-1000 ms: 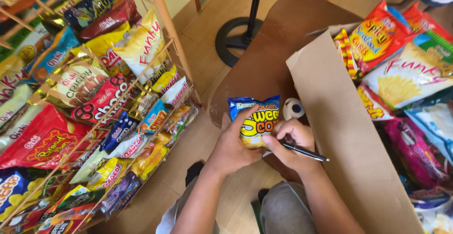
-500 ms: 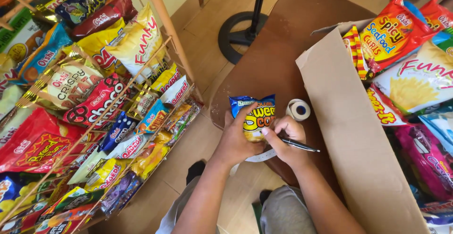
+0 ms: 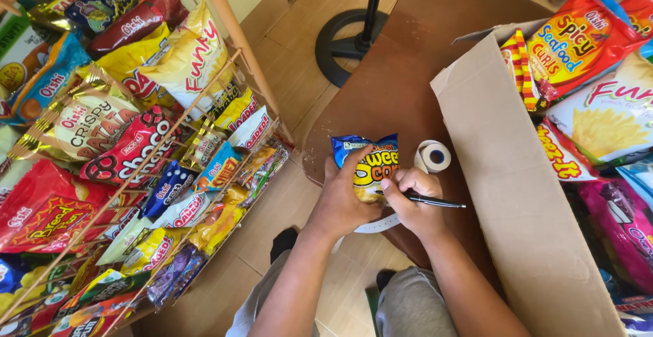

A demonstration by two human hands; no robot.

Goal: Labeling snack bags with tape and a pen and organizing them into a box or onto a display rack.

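**Both hands working on a small snack bag at the table edge**

The left hand (image 3: 338,201) is gripping a small blue-and-yellow snack bag (image 3: 371,167) from its left side, fingers wrapping the lower edge and the thumb lying across the front. The right hand (image 3: 413,197) is pressing its thumb onto the lower right of the bag's face while pinching a black pen (image 3: 435,202) between the fingers, the tip pointing away to the right. So both hands are closed: one on the bag, the other on the pen and bearing on the bag.

The bag is sitting just over the near edge of a brown table (image 3: 408,78), directly between the two hands. Just beyond the right hand, a white roll of tape (image 3: 433,155) is lying on the table, and a white strip is hanging below the knuckles. Farther right, an open cardboard box (image 3: 517,194) is holding more snack packs; well to the left of the left hand, a wire rack (image 3: 136,174) is carrying many others.

The bag looks light, puffy and crinkly, with slick film and brittle contents, so it is probably best held by its crimped edges rather than squeezed in the middle.
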